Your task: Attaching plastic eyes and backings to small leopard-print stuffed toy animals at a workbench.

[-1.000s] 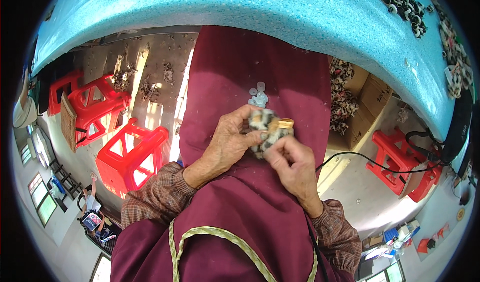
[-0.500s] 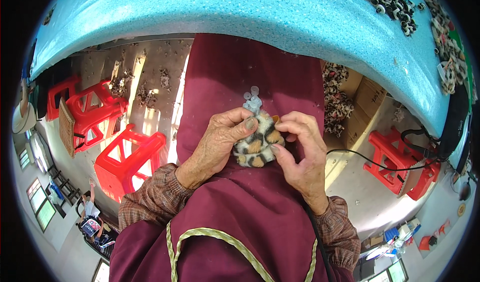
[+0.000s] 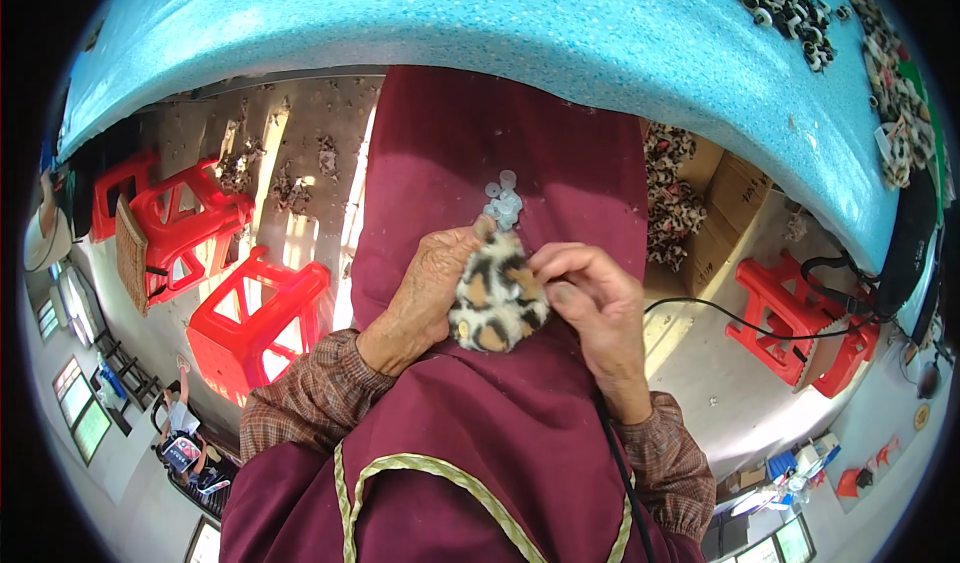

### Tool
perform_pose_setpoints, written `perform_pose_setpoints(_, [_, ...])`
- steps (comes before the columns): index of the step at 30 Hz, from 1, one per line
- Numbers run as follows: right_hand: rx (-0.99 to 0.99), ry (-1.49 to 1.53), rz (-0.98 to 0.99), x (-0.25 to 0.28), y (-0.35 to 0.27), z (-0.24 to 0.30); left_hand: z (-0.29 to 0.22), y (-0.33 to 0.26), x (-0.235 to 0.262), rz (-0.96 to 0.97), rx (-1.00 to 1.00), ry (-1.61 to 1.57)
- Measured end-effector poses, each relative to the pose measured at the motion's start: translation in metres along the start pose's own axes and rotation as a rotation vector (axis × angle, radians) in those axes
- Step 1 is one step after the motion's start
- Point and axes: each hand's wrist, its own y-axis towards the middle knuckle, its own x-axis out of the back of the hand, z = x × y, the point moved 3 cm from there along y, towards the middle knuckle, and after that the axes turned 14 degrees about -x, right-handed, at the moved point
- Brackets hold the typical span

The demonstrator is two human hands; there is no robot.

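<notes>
A small spotted plush piece (image 3: 498, 303), cream with black and tan patches, is held over my lap. My left hand (image 3: 425, 283) grips it along its left side and narrow top, with most fingers hidden behind it. At the plush's right edge is my right hand (image 3: 600, 308), its fingers curled and the thumb close to the index finger; whatever lies between them is hidden. A tiny yellow spot shows low on the plush's left side. Just beyond the plush, several translucent plastic discs (image 3: 503, 206) lie in a small heap on the maroon apron (image 3: 500, 123).
A speckled blue table (image 3: 420, 23) curves across the front, with a pile of black-and-white parts (image 3: 785, 8) far right. Red stools (image 3: 255, 313) stand left, another red stool (image 3: 775, 308) right. Beside my right knee, a cardboard box (image 3: 735, 198) adjoins spotted plush pieces (image 3: 672, 203). A black cable (image 3: 740, 328) runs rightward.
The plush has been turned and shifted slightly left and nearer me, and shows a different face. My left thumb has moved off its front. More of the discs are visible.
</notes>
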Motion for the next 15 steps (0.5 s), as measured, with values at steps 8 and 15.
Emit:
perform_pose_setpoints(8, [-0.32,0.266,0.124,-0.003,-0.007,-0.01,-0.013,0.002,0.002,0.02,-0.54,0.741])
perform_pose_setpoints(15, [-0.269,0.069,-0.098,-0.003,-0.009,0.0,-0.038,-0.036,-0.03,0.444,-1.089,1.378])
